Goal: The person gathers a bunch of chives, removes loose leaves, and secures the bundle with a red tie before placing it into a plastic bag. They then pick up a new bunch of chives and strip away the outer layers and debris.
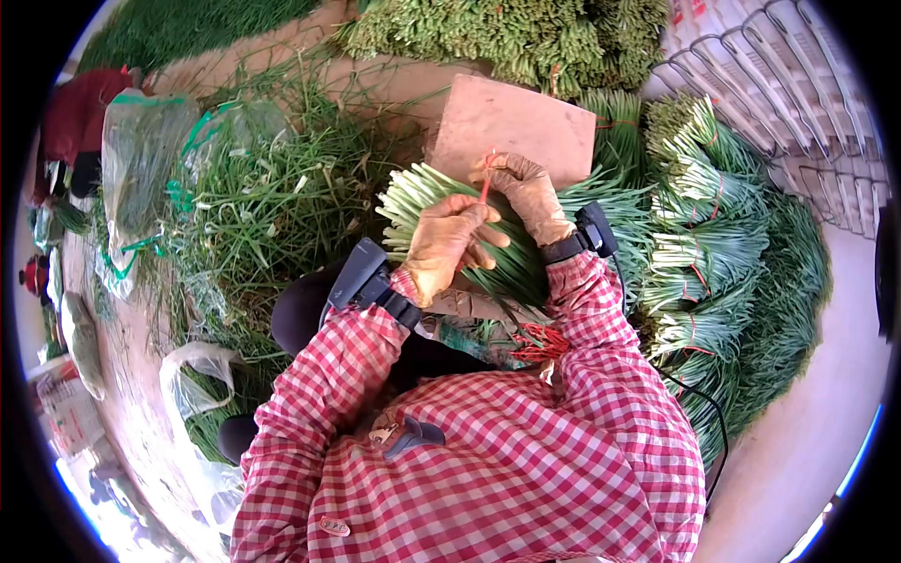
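A bundle of green stalks [418, 195] with pale cut ends pointing left lies in front of me, near a tan board [526, 127]. My left hand [446, 246], in a yellowish glove, rests on the bundle with its fingers partly apart, by the lower part of a red tie [486, 178]. The upper end of that tie is pinched in my right hand [527, 195], gloved as well, just above the stalks. More red ties [540, 343] hang at my waist.
Tied bundles [709, 249] are stacked at the right, beside metal racks [765, 75]. Loose greens [272, 202] heap up at the left near plastic bags [145, 169]. More bundles [488, 33] lie at the top. A person in dark red [80, 122] is at the far left.
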`<state>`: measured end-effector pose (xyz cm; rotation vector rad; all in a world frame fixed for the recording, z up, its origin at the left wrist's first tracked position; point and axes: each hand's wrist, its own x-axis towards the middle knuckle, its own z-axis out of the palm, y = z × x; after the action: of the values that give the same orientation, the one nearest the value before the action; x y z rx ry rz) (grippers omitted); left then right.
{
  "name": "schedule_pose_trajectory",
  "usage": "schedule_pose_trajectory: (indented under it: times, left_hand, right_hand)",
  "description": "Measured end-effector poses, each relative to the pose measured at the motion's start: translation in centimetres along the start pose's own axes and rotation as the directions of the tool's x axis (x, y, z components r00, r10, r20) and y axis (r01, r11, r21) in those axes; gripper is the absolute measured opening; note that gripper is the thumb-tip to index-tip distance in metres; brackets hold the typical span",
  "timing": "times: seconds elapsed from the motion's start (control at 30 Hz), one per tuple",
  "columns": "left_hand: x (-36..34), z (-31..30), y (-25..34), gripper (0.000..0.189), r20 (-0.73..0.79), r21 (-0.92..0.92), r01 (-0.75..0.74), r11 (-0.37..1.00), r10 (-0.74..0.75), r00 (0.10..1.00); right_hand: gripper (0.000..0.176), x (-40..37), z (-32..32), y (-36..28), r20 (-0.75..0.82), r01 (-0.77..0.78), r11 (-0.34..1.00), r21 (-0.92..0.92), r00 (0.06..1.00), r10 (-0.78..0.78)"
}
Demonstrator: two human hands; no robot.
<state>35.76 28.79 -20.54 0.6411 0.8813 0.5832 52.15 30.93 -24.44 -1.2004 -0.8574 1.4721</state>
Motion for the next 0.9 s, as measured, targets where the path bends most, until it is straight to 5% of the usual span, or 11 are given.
schedule_pose_trajectory:
  times: [0.4,0.6,0.77,0.9]
  left_hand:
    - [-0.3,0.2,-0.1,0.022,-0.098,0.012,-0.045,0.999,0.046,0.994]
    - [-0.1,0.2,-0.1,0.017,-0.122,-0.027,-0.036,0.999,0.033,0.992]
    - [-0.2,0.6,-0.6,0.016,-0.113,-0.062,-0.078,0.995,0.070,0.991]
    - [-0.5,1.0,-0.4,0.014,-0.107,0.013,-0.027,1.000,0.028,0.994]
  right_hand:
    - [0.014,-0.7,-0.3,-0.6,0.112,-0.043,0.987,-0.155,0.992,0.060]
    - [0.019,-1.8,0.7,-1.2,0.024,-0.148,0.914,-0.379,0.985,0.169]
    - [0.018,-3.7,0.8,-1.9,0.165,0.014,0.997,-0.081,0.986,0.000]
    - [0.016,-4.6,1.9,-1.6,-0.012,0.013,0.981,-0.194,1.000,-0.015]
